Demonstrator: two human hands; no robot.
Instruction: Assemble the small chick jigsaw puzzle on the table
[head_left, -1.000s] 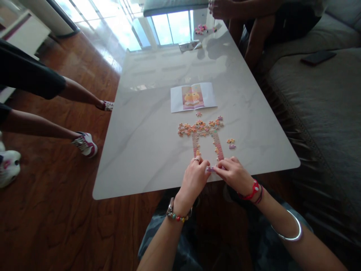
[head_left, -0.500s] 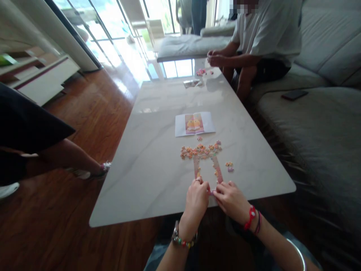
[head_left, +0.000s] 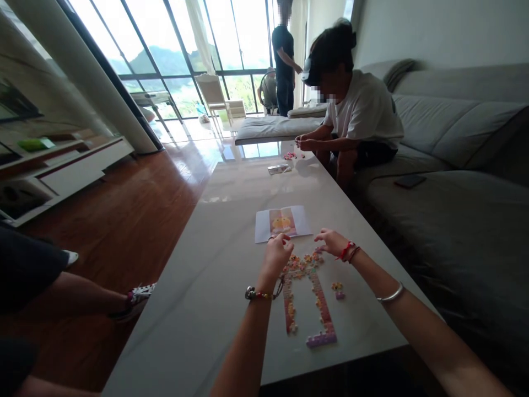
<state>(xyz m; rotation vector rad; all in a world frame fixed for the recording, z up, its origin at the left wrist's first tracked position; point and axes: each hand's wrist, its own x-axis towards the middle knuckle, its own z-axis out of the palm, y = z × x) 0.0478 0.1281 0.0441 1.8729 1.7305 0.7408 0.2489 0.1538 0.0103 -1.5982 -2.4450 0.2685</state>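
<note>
— What had changed from a second before?

— Both hands had left the near edge of the desk (head_left: 206,286). Back then they were pinched together at the foot of the puzzle (head_left: 323,309), its 6 o'clock end. Now they had reached forward to its 12 o'clock end. The view had also lifted and took in more of the room.

— And the foot of the puzzle?

— A purple strip (head_left: 321,339) lay there, touching the bottom of the right column, with no hand on it.

— Where was each hand?

— The left hand (head_left: 278,252) hung over the left part of the loose pieces (head_left: 303,263), seen from the back with its fingers curled under. The right hand (head_left: 330,241) hovered at that heap's 1 o'clock corner, fingers bent down toward the pieces.

— Did either hold a piece?

— I could not tell; the fingertips were hidden or too small to read.

— So where did the puzzle lie relative to them?

— Its two columns ran back toward 6 o'clock from the hands, between the forearms. The heap across the column tops sat right under the fingers.

— Anything else nearby?

— The picture sheet (head_left: 283,222) lay just beyond the hands at 12 o'clock. Two stray pieces (head_left: 338,290) sat at 3 o'clock of the right column, apart from it. Another person (head_left: 363,113) sat on the sofa (head_left: 454,182) at the desk's far end.
</note>
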